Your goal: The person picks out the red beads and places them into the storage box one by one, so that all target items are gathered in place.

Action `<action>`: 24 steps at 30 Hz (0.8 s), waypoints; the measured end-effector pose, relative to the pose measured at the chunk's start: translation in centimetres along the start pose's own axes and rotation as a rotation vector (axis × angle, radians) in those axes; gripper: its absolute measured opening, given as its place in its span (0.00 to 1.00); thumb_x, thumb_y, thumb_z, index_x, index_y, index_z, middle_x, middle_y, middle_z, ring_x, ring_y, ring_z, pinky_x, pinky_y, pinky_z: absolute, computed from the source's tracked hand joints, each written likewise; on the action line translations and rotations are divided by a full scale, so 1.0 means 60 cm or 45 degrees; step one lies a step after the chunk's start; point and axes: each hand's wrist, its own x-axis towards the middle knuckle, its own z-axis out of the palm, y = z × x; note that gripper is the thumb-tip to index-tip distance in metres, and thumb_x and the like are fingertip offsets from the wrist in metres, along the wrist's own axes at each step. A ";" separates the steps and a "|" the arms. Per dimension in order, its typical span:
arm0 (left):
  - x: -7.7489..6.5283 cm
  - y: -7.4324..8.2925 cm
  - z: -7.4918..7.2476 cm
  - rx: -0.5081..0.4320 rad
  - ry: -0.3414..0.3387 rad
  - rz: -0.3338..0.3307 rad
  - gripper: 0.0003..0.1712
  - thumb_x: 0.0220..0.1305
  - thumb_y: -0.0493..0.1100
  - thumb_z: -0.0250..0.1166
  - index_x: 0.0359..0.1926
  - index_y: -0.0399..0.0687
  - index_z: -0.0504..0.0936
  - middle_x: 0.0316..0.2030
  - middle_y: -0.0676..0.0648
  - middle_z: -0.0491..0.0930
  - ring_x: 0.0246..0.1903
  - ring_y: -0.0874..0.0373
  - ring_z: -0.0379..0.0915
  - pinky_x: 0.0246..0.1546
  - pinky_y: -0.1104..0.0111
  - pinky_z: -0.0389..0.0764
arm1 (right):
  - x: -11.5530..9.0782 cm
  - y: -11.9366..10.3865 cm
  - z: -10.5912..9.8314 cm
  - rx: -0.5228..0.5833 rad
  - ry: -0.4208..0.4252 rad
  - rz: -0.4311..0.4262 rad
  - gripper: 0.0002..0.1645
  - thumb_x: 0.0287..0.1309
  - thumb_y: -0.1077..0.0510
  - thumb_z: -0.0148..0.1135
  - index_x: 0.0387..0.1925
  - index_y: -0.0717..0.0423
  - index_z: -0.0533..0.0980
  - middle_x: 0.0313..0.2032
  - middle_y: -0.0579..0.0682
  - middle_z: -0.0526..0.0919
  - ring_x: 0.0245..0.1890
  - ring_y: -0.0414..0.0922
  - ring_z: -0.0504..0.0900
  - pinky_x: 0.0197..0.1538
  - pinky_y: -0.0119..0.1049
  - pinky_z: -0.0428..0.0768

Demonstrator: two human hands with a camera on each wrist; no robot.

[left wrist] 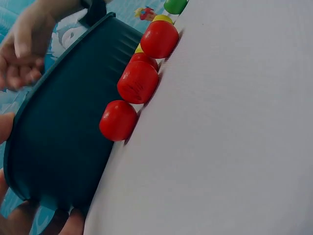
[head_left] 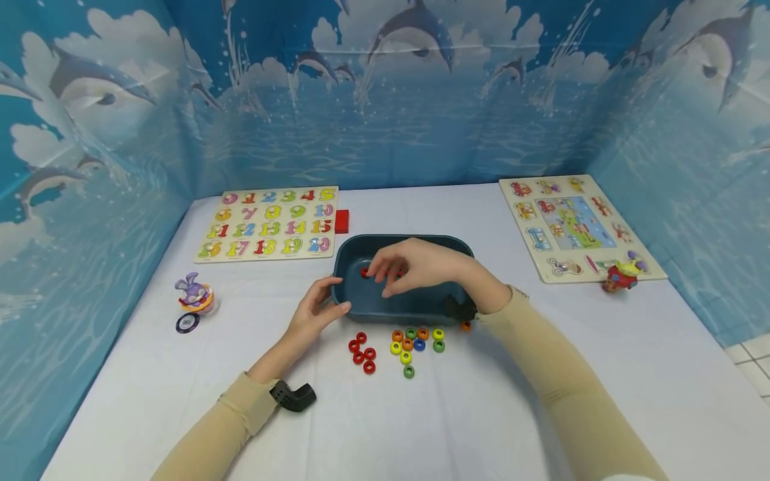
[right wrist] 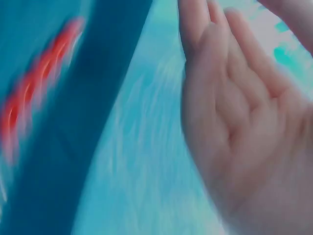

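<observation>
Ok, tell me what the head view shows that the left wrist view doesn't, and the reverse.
Only the head view shows the number board, purple rabbit toy and red beads inside the tray.

Only the left wrist view shows, close up, the rounded sides of the loose red beads.

Both share the tray, those loose beads and both hands: left hand at the tray's edge, right hand over it.

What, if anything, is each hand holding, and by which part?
Left hand: the dark tray, by its left end. Right hand: nothing visibly held.
</observation>
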 end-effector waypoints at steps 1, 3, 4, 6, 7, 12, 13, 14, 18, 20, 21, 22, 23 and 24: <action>0.000 0.001 0.000 0.001 -0.002 0.005 0.26 0.57 0.37 0.61 0.56 0.42 0.64 0.59 0.43 0.60 0.58 0.50 0.57 0.59 0.56 0.59 | -0.003 -0.009 0.008 0.010 -0.020 -0.044 0.23 0.49 0.55 0.65 0.47 0.58 0.73 0.40 0.51 0.78 0.35 0.38 0.78 0.36 0.34 0.78; 0.001 0.001 -0.001 0.002 -0.007 0.019 0.25 0.57 0.36 0.61 0.55 0.41 0.64 0.58 0.40 0.61 0.58 0.48 0.58 0.59 0.55 0.59 | -0.009 -0.021 0.024 0.011 -0.044 -0.110 0.21 0.49 0.54 0.65 0.46 0.56 0.73 0.39 0.48 0.79 0.35 0.36 0.77 0.35 0.33 0.78; 0.001 0.001 -0.001 -0.004 -0.008 0.026 0.25 0.57 0.35 0.61 0.54 0.40 0.64 0.58 0.39 0.61 0.57 0.47 0.58 0.59 0.55 0.59 | -0.011 -0.026 0.032 0.010 -0.052 -0.127 0.20 0.49 0.54 0.65 0.45 0.54 0.74 0.39 0.46 0.79 0.35 0.35 0.77 0.34 0.33 0.78; 0.001 0.000 -0.001 -0.007 -0.011 0.035 0.24 0.57 0.34 0.60 0.54 0.39 0.63 0.58 0.36 0.61 0.57 0.45 0.58 0.58 0.55 0.59 | -0.016 -0.033 0.049 0.003 -0.067 -0.145 0.18 0.49 0.55 0.65 0.44 0.51 0.74 0.37 0.42 0.79 0.34 0.34 0.77 0.34 0.33 0.77; 0.001 -0.002 -0.001 -0.011 -0.012 0.041 0.25 0.57 0.34 0.60 0.54 0.38 0.63 0.58 0.35 0.60 0.57 0.44 0.58 0.58 0.54 0.59 | -0.018 -0.036 0.058 -0.001 -0.070 -0.146 0.17 0.49 0.56 0.65 0.43 0.50 0.74 0.37 0.40 0.79 0.34 0.33 0.77 0.34 0.32 0.77; 0.001 -0.006 -0.002 -0.040 -0.028 0.090 0.25 0.56 0.32 0.60 0.54 0.35 0.63 0.58 0.32 0.58 0.56 0.40 0.58 0.57 0.53 0.60 | -0.024 -0.037 0.116 -0.008 -0.074 -0.127 0.15 0.49 0.58 0.65 0.42 0.50 0.76 0.36 0.38 0.79 0.31 0.31 0.77 0.33 0.27 0.77; 0.001 -0.008 -0.002 -0.039 -0.031 0.103 0.25 0.56 0.31 0.60 0.54 0.34 0.62 0.59 0.32 0.58 0.56 0.40 0.57 0.57 0.53 0.60 | -0.024 -0.035 0.128 -0.025 -0.069 -0.113 0.15 0.49 0.57 0.65 0.42 0.51 0.76 0.36 0.38 0.79 0.30 0.30 0.77 0.32 0.26 0.77; 0.000 -0.008 -0.002 -0.037 -0.031 0.109 0.25 0.56 0.31 0.60 0.54 0.34 0.63 0.60 0.33 0.57 0.57 0.40 0.57 0.57 0.53 0.60 | -0.025 -0.033 0.140 -0.038 -0.064 -0.095 0.15 0.48 0.56 0.65 0.41 0.51 0.76 0.36 0.38 0.79 0.30 0.29 0.76 0.31 0.25 0.76; -0.003 -0.010 -0.002 -0.017 -0.015 0.114 0.24 0.55 0.31 0.61 0.52 0.35 0.64 0.63 0.37 0.53 0.58 0.44 0.56 0.56 0.53 0.62 | -0.024 -0.022 0.178 -0.121 -0.051 -0.027 0.14 0.47 0.55 0.67 0.39 0.48 0.77 0.34 0.37 0.79 0.27 0.27 0.75 0.30 0.22 0.74; -0.004 -0.009 -0.001 -0.010 -0.001 0.108 0.24 0.54 0.32 0.62 0.52 0.36 0.64 0.64 0.39 0.52 0.59 0.46 0.56 0.55 0.54 0.63 | -0.024 -0.017 0.189 -0.156 -0.045 -0.017 0.14 0.46 0.55 0.67 0.38 0.47 0.77 0.33 0.36 0.78 0.26 0.28 0.74 0.30 0.21 0.73; -0.004 -0.009 -0.001 -0.007 0.004 0.105 0.24 0.54 0.32 0.62 0.52 0.36 0.64 0.64 0.39 0.52 0.59 0.46 0.56 0.55 0.54 0.63 | -0.024 -0.014 0.193 -0.174 -0.042 -0.015 0.14 0.46 0.55 0.68 0.38 0.47 0.77 0.32 0.35 0.78 0.25 0.28 0.73 0.31 0.21 0.73; -0.004 -0.008 0.000 -0.003 0.009 0.102 0.24 0.54 0.32 0.62 0.51 0.36 0.65 0.64 0.39 0.52 0.58 0.46 0.57 0.54 0.54 0.64 | -0.024 -0.012 0.196 -0.191 -0.037 -0.016 0.14 0.45 0.56 0.68 0.38 0.47 0.77 0.32 0.35 0.78 0.25 0.28 0.73 0.31 0.21 0.72; -0.004 -0.008 0.001 -0.002 0.011 0.101 0.24 0.54 0.32 0.63 0.51 0.35 0.64 0.65 0.39 0.52 0.58 0.46 0.57 0.54 0.55 0.65 | -0.024 -0.011 0.198 -0.206 -0.034 -0.017 0.14 0.45 0.56 0.68 0.38 0.46 0.77 0.31 0.35 0.78 0.24 0.28 0.73 0.31 0.21 0.72; -0.004 -0.007 0.001 -0.001 0.017 0.099 0.24 0.54 0.32 0.63 0.51 0.34 0.64 0.65 0.40 0.51 0.58 0.46 0.57 0.53 0.55 0.65 | -0.024 -0.009 0.200 -0.222 -0.028 -0.018 0.15 0.45 0.56 0.68 0.38 0.46 0.77 0.31 0.35 0.77 0.24 0.27 0.72 0.30 0.21 0.72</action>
